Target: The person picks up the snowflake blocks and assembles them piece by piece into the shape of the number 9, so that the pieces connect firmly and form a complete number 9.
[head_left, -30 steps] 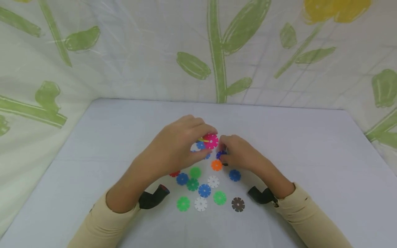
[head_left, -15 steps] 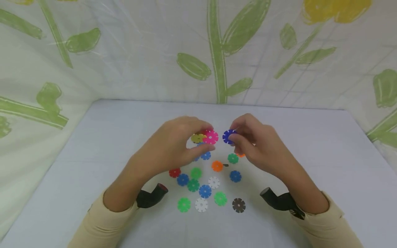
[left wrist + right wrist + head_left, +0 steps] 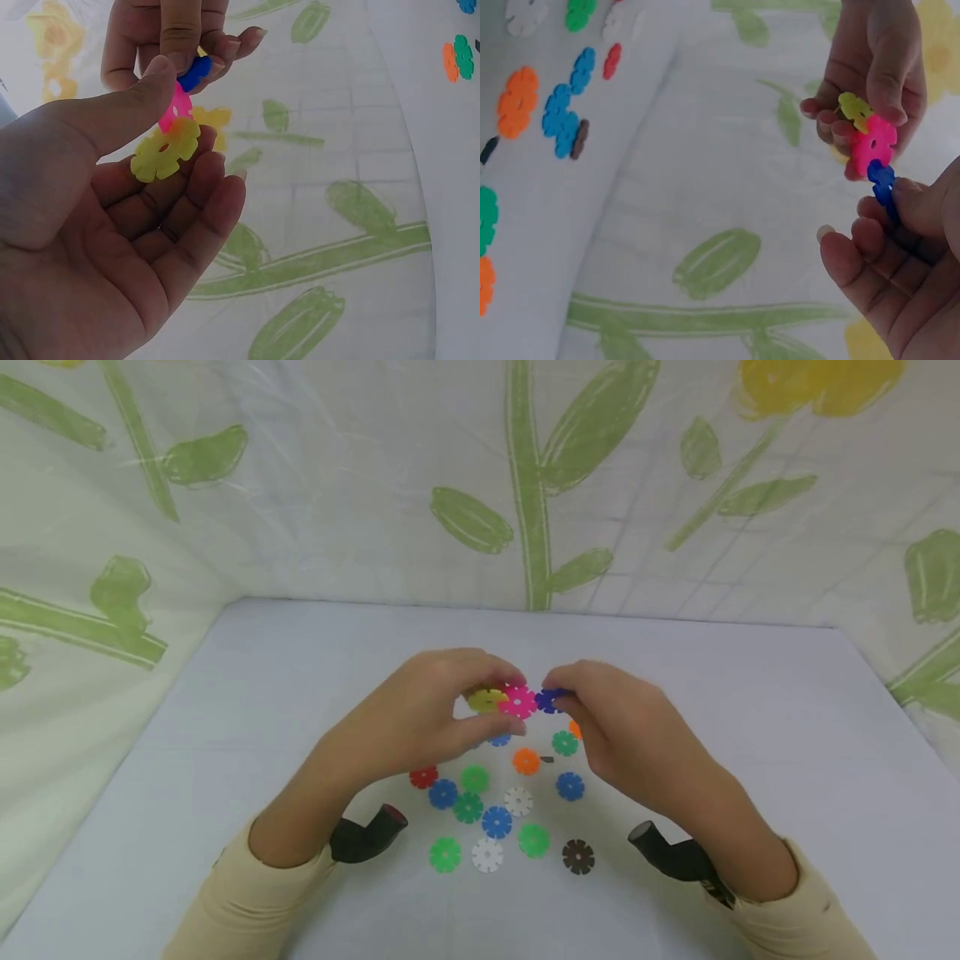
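Observation:
My left hand (image 3: 405,714) pinches a pink notched plastic disc (image 3: 517,712) between thumb and fingers, above the table. A yellow disc (image 3: 176,154) is joined to the pink one and sits over the left palm in the left wrist view. My right hand (image 3: 637,718) pinches a dark blue disc (image 3: 883,182). The blue disc's notched edge meets the pink disc's edge, set at an angle to it in the right wrist view. Thumb and fingers cover part of the blue disc.
Loose discs lie on the white table (image 3: 300,652) below the hands, among them orange (image 3: 526,762), brown (image 3: 578,857), white (image 3: 487,855), red (image 3: 423,777) and several blue and green ones. A flower-painted curtain (image 3: 337,510) stands behind. Black cuff-mounted pieces (image 3: 671,852) sit at both wrists.
My right hand has lifted the dark blue disc from near the table and brought it left against the pink disc. The left hand has kept its hold, shifting only slightly.

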Demonstrator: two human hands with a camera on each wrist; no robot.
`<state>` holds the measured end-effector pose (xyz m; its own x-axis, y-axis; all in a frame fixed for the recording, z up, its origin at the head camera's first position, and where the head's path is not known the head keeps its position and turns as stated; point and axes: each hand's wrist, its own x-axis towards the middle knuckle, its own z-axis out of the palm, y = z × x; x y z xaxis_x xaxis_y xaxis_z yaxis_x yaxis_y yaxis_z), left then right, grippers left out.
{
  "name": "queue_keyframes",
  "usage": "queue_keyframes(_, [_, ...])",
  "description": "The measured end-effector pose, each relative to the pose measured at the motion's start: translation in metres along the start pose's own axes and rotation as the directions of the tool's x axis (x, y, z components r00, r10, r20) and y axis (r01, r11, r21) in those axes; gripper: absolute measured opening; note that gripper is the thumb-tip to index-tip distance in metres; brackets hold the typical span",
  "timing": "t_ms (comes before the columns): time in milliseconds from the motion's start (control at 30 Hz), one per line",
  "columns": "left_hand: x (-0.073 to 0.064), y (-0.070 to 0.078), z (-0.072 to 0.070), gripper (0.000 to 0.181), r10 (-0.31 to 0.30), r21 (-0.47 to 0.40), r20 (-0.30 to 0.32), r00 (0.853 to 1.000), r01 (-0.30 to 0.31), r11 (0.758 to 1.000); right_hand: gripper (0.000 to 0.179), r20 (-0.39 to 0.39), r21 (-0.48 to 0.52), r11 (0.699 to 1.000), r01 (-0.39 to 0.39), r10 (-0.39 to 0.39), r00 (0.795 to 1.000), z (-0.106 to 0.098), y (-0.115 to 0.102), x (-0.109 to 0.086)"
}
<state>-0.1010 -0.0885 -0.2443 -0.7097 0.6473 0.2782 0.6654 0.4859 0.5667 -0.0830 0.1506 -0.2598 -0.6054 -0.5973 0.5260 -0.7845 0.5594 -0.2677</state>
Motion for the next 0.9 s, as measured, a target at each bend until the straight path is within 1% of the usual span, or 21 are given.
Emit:
queue_keyframes(100, [0.000, 0.001, 0.000, 0.038, -0.025, -0.021, 0.028, 0.999, 0.025, 0.999, 0.038, -0.008, -0.021, 0.999, 0.048, -0.048, 0.999, 0.001, -0.001, -0.001])
queue_keyframes(167, [0.000, 0.001, -0.001, 0.038, -0.033, -0.040, 0.042, 0.999, 0.035, 0.999, 0.039, -0.021, -0.010, 0.998, 0.069, -0.069, 0.997, 0.001, -0.002, -0.001])
queue_keyframes(300, [-0.001, -0.001, -0.001, 0.038, -0.026, -0.096, 0.040, 0.999, 0.030, 0.995, 0.040, -0.070, 0.036, 0.995, 0.095, -0.092, 0.993, 0.001, -0.003, -0.001])
queue_keyframes(433, [-0.001, -0.001, -0.002, 0.037, -0.005, -0.183, 0.012, 1.000, 0.007, 0.983, 0.039, -0.126, 0.072, 0.992, 0.103, -0.093, 0.988, 0.000, -0.006, -0.001])
queue_keyframes(500, [0.000, -0.001, -0.002, 0.036, 0.005, -0.214, -0.004, 1.000, -0.006, 0.977, 0.037, -0.148, 0.081, 0.992, 0.099, -0.087, 0.985, 0.000, -0.008, -0.001])
queue_keyframes(567, [0.000, 0.000, -0.002, 0.036, 0.011, -0.235, -0.009, 1.000, -0.013, 0.972, 0.036, -0.165, 0.088, 0.991, 0.096, -0.081, 0.983, 0.001, -0.009, -0.001])
queue_keyframes(800, [-0.001, 0.001, -0.003, 0.034, -0.002, -0.275, -0.009, 1.000, 0.000, 0.961, 0.036, -0.203, 0.116, 0.989, 0.087, -0.062, 0.977, 0.002, -0.011, -0.001])
queue_keyframes(900, [0.000, 0.001, -0.002, 0.033, 0.002, -0.293, -0.023, 1.000, -0.008, 0.956, 0.036, -0.216, 0.125, 0.988, 0.088, -0.060, 0.975, 0.002, -0.011, -0.002])
